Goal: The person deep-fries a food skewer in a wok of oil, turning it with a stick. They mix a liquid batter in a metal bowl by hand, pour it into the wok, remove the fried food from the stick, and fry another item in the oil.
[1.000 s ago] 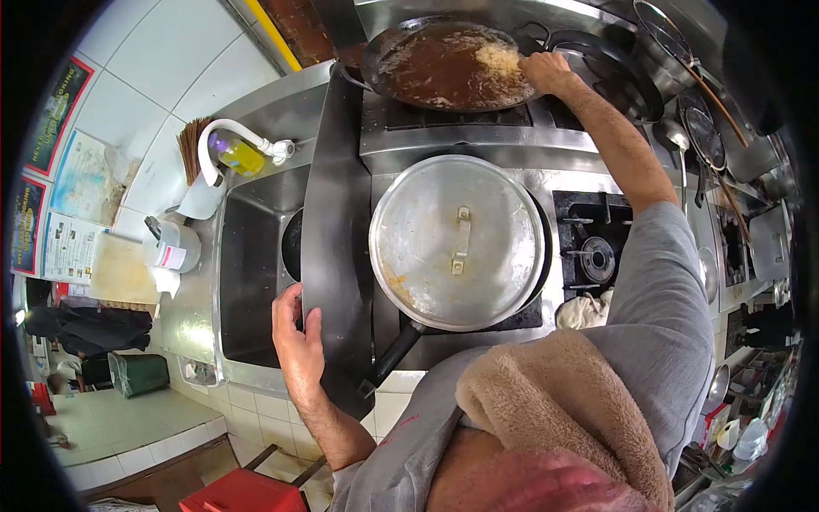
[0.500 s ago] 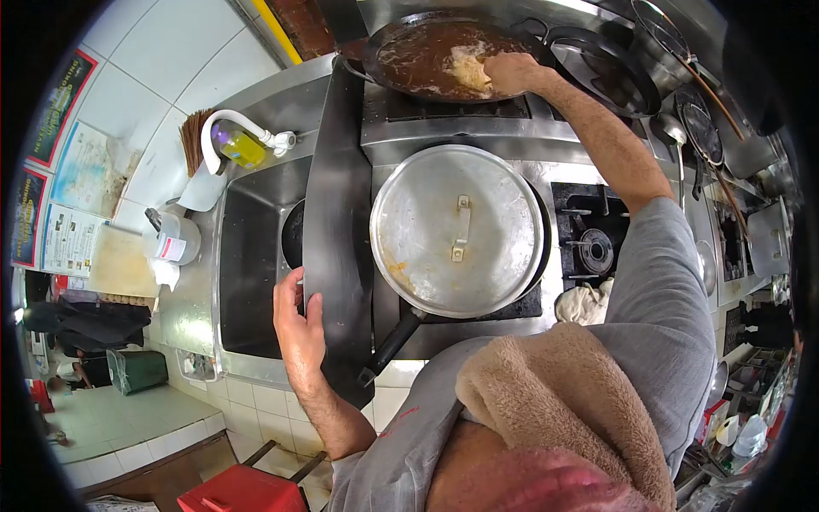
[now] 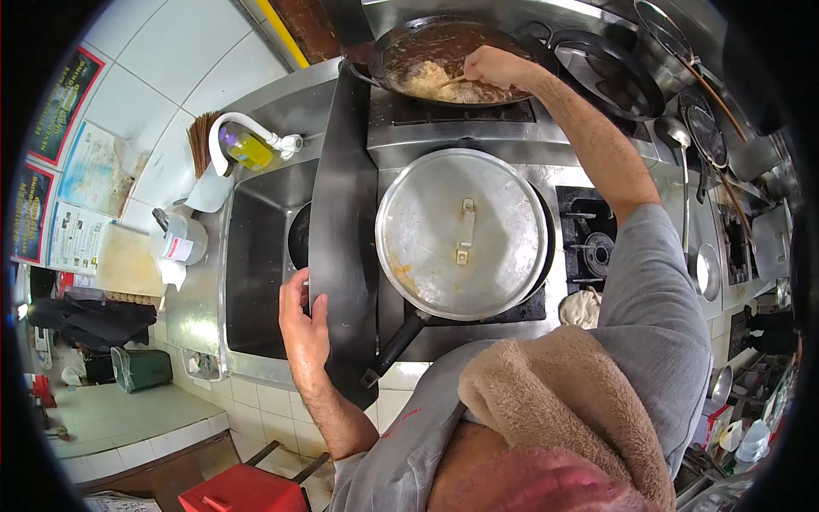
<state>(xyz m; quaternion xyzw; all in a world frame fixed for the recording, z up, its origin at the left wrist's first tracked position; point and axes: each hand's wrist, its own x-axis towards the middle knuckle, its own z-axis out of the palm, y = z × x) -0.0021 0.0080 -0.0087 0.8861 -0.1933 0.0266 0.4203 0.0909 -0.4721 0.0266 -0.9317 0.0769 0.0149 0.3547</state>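
Over a wide dark wok (image 3: 388, 51) of bubbling brown oil, my right hand (image 3: 499, 68) is closed on the end of a wooden utensil (image 3: 454, 81). The utensil's far end touches a clump of pale golden food (image 3: 426, 80) at the wok's near left side. My left hand (image 3: 304, 322) is at the near edge of a dark metal divider (image 3: 343, 213), beside the sink, with thumb and fingers apart and nothing in it. A large round metal lid (image 3: 426, 230) with a strap handle covers a pan between the divider and a burner.
Left of the divider lies a sink (image 3: 256, 273) with a white faucet (image 3: 235, 119) and a yellow liquid bottle (image 3: 249, 152). A black pan handle (image 3: 397, 348) juts toward my body. Another dark pan (image 3: 606, 72), a ladle (image 3: 674, 132) and strainers are at the right.
My right hand has moved left across the wok, and the pale food has shifted left with it. The wooden utensil now shows. My left hand has stayed by the divider.
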